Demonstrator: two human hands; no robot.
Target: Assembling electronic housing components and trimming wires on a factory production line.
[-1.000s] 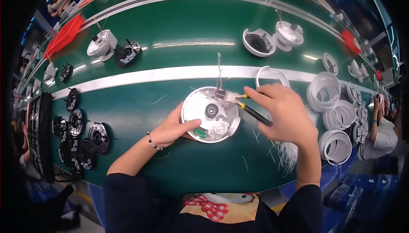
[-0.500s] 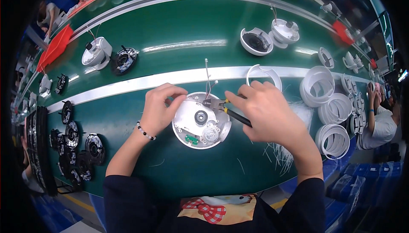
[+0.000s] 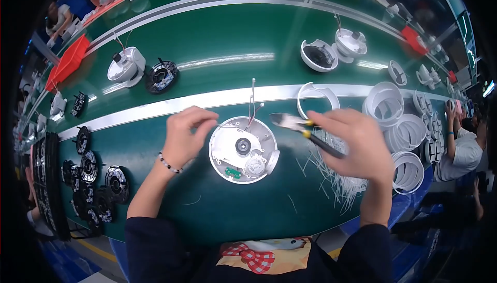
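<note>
A round white plastic housing [image 3: 220,151] rests on the green bench in front of me. Inside it sit a black ringed part [image 3: 243,146], a green circuit board [image 3: 233,172] and a small round motor-like part [image 3: 255,165]. Thin wires [image 3: 252,108] with white connectors rise from its far edge. My left hand [image 3: 187,134] is beside the housing's upper left rim, thumb and fingertips pinched together; whatever they hold is too small to make out. Right of the housing, my right hand [image 3: 354,146] grips side cutters [image 3: 325,142], their jaws pointing left, apart from the housing.
Cut thin white plastic strips [image 3: 339,182] lie in a pile under and beside my right hand. Stacked white rings [image 3: 385,104] stand at the right; black round assemblies [image 3: 117,183] lie at the left. Beyond the metal strip are more white housings [image 3: 124,68] and a red tray [image 3: 68,61].
My right hand has drawn the side cutters away from the housing's wires to the right. My left hand has shifted slightly left, off the housing's rim.
</note>
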